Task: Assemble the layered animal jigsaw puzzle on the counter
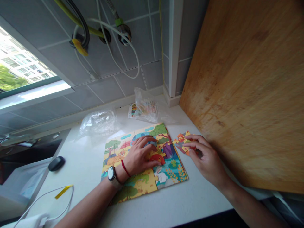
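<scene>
A colourful jigsaw puzzle [140, 183] with animals and trees lies on the white counter. My left hand [140, 155] rests on it with fingers stretched out, covering part of its middle. On that wrist are a watch and a red string bracelet. Just right of the puzzle, my right hand [206, 156] has its thumb and fingers closed on a puzzle piece [180, 139] in yellow, orange and grey. Other pieces may lie beneath those fingers; I cannot tell how many. Around my left thumb, a red puzzle area [157, 157] with knobbed edges shows.
Behind the puzzle lie a crumpled clear plastic bag [99, 122] and another bag [147, 107] over a printed card [132, 110]. A black mouse-like object [56, 163] and a white cable [72, 196] are at left, near the sink [60, 136]. A large wooden board [251, 95] stands at right.
</scene>
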Tool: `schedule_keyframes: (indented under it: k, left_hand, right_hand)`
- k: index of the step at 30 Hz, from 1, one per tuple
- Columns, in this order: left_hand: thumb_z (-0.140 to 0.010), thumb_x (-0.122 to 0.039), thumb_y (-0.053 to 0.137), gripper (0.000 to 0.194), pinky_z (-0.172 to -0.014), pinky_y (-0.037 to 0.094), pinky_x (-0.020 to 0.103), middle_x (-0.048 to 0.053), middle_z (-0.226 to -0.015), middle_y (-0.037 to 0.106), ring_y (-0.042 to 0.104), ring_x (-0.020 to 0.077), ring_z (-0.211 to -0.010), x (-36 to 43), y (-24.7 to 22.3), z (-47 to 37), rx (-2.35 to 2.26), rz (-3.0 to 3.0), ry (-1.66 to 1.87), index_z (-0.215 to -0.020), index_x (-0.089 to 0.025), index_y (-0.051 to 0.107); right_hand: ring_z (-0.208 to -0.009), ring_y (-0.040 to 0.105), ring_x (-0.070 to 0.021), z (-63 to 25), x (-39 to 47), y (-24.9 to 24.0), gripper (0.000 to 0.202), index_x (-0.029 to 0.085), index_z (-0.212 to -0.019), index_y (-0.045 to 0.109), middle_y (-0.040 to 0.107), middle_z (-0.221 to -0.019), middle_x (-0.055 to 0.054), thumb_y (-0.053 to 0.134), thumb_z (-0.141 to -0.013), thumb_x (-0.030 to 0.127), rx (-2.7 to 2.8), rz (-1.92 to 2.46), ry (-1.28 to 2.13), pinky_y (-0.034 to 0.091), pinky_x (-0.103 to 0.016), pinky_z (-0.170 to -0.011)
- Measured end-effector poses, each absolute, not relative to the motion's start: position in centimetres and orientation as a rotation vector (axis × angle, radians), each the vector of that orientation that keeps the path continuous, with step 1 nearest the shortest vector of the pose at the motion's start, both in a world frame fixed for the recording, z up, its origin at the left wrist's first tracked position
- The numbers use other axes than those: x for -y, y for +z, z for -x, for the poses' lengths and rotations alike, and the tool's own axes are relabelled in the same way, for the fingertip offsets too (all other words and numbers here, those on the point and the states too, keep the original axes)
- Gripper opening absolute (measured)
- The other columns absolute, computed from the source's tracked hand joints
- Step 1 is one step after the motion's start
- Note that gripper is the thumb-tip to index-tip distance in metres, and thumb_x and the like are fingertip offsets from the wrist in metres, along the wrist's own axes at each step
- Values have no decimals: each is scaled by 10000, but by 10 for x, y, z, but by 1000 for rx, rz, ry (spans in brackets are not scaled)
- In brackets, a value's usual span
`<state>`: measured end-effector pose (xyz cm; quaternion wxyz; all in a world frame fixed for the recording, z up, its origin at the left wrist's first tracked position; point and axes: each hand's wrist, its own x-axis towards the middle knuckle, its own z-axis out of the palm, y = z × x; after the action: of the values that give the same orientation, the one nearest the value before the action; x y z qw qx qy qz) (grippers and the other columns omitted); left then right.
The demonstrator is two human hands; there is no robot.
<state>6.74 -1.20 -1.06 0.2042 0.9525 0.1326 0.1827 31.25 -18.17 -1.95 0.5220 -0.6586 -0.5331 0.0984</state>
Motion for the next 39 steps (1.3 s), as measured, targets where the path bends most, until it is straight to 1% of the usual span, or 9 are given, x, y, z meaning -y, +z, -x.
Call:
schedule_keyframes:
  k: [9, 14, 18, 24, 26, 28, 30, 34, 39]
  left_hand:
    - [-907, -699, 725, 585, -1090, 498, 513, 134, -1380, 650, 600, 331, -1286, 10, -13, -66, -371, -2611, 489, -1291, -259, 690]
    - [-913, -668, 731, 472, -1131, 477, 522, 107, -1396, 639, 581, 332, -1319, 9, -12, -65, -338, -2626, 467, -1214, -306, 770]
    - [-881, -682, 755, 490, -1125, 483, 528, 112, -1387, 650, 579, 339, -1324, 10, -11, -67, -327, -2647, 480, -1170, -287, 782]
    - [-857, -737, 747, 583, -1123, 483, 548, 119, -1378, 668, 592, 346, -1313, 9, -10, -67, -350, -2602, 467, -1217, -277, 745]
    - [-970, -687, 655, 541, -1118, 492, 528, 128, -1359, 679, 607, 324, -1297, 8, -10, -65, -355, -2521, 492, -1291, -253, 692]
    - [-1106, -544, 484, 413, -1115, 500, 495, 128, -1320, 694, 622, 286, -1278, 8, -10, -63, -419, -2399, 567, -1311, -230, 658]
    - [-1151, -406, 360, 370, -1089, 516, 466, 113, -1270, 710, 643, 257, -1234, 7, -11, -61, -573, -2259, 669, -1264, -224, 663]
    - [-1103, -307, 421, 279, -980, 554, 428, 78, -1163, 735, 680, 244, -1117, 4, -15, -60, -813, -2067, 766, -1168, -225, 680]
    - [-986, -195, 496, 274, -1026, 537, 432, 84, -1226, 708, 658, 248, -1178, 2, -18, -60, -752, -2129, 748, -1202, -220, 662]
  right_hand:
    - [-1115, 739, -232, -312, 182, -18, 251, 262, -944, 808, 739, -1148, -80, 593, -940, 133, 1270, 1578, 267, 638, -294, -804]
    - [-1134, 731, -233, -312, 182, -20, 237, 267, -950, 810, 737, -1151, -77, 602, -953, 154, 1258, 1570, 278, 634, -288, -805]
    - [-1117, 734, -230, -311, 181, -19, 226, 261, -941, 809, 735, -1131, -81, 604, -960, 169, 1265, 1573, 273, 637, -286, -792]
    - [-1103, 736, -235, -312, 181, -18, 209, 264, -935, 808, 733, -1116, -77, 618, -954, 180, 1256, 1571, 282, 634, -357, -957]
    - [-1100, 737, -233, -312, 181, -18, 218, 266, -938, 810, 734, -1118, -76, 613, -952, 174, 1259, 1572, 281, 633, -359, -967]
    - [-1103, 738, -235, -312, 181, -18, 217, 267, -942, 811, 735, -1121, -77, 613, -952, 178, 1263, 1578, 279, 638, -359, -957]
    - [-1105, 739, -241, -312, 181, -18, 209, 268, -944, 812, 737, -1120, -79, 619, -952, 188, 1264, 1579, 282, 642, -366, -957]
    - [-1090, 741, -244, -312, 181, -18, 195, 267, -939, 813, 739, -1108, -78, 631, -951, 197, 1271, 1577, 288, 651, -358, -928]
    - [-1108, 737, -243, -312, 181, -18, 185, 269, -956, 818, 736, -1122, -75, 647, -953, 200, 1285, 1580, 282, 649, -346, -923]
